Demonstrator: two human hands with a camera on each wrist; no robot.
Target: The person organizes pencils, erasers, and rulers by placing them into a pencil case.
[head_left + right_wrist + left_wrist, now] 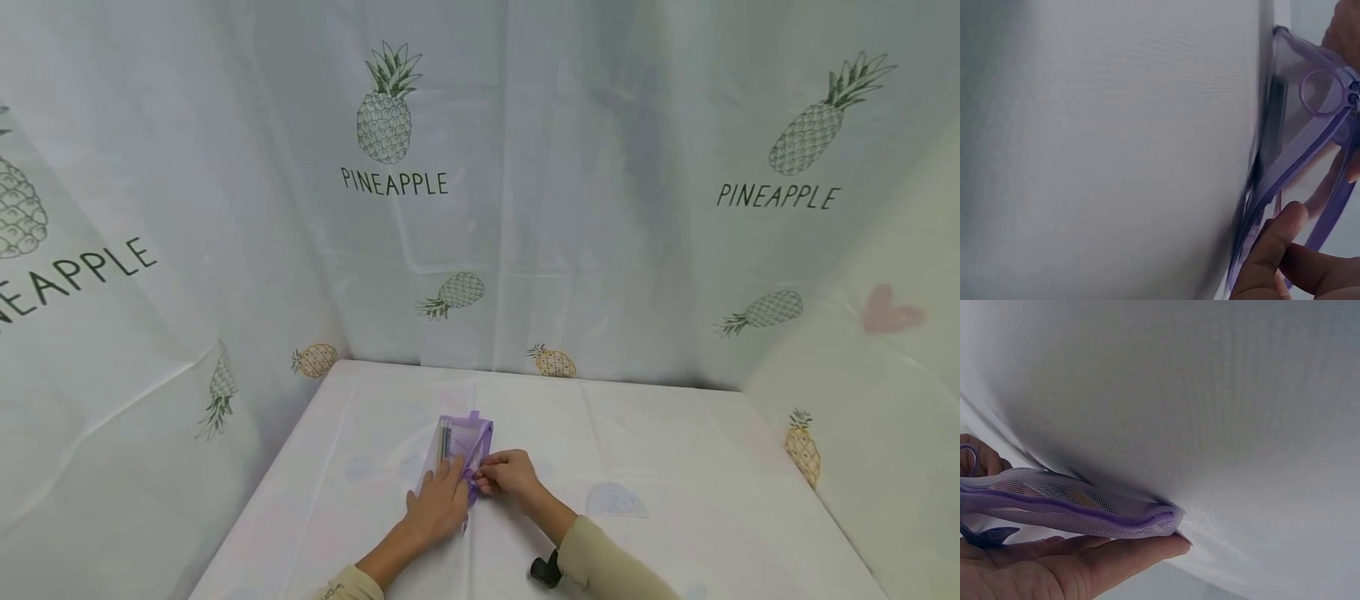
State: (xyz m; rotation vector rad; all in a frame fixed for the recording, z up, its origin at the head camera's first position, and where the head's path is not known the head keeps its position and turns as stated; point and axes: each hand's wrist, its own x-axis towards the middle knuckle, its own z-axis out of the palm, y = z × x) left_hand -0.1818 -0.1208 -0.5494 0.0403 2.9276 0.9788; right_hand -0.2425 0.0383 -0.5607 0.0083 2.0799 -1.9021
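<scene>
A purple zip pouch (pixel 467 427) with see-through mesh lies on the white table, and slim pencil-like sticks (pixel 445 440) show inside it. My left hand (pixel 438 504) rests on its left and lower part with fingers stretched out; in the left wrist view the straight fingers lie along the mesh side. At the pouch's right edge my right hand (pixel 512 475) pinches the border beside the zip between thumb and forefinger. The right wrist view shows the zip (pixel 1310 150) running slantwise, with a purple ring (pixel 1302 94) near its upper end. The zone under the left palm is hidden.
A pale blue half-round shape, like a protractor (pixel 615 500), lies right of the hands. A small black object (pixel 546 571) sits by the right sleeve. White pineapple-print curtains (pixel 570 208) hang behind and beside the table (pixel 637 425).
</scene>
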